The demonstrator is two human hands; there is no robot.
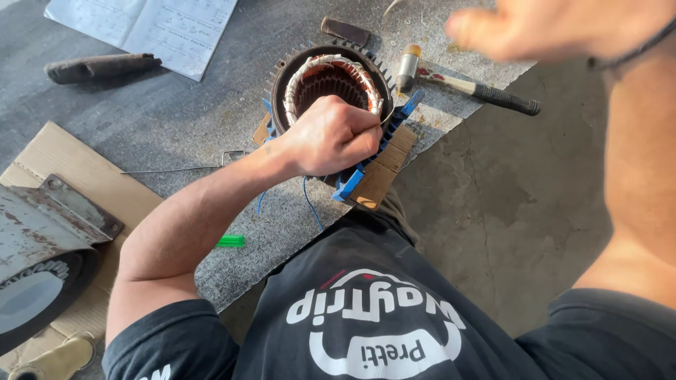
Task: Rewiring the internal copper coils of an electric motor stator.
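A blue finned motor stator [331, 81] stands on the grey mat, its copper windings wrapped in white tape around the bore. My left hand [331, 136] is closed in a fist on the near rim of the stator, gripping the winding there; what is inside the fist is hidden. My right hand [524, 28] is raised at the top right, blurred, with the fingers curled; I cannot tell whether it holds anything. A thin blue wire [310, 204] trails from under the stator toward me.
A hammer [472, 84] lies right of the stator. A dark tool [102, 67] and papers [151, 28] lie at the top left. A green marker [231, 241] lies on the mat. A rusty metal cover [49, 232] rests on cardboard [63, 155] at left. Concrete floor [507, 204] at right.
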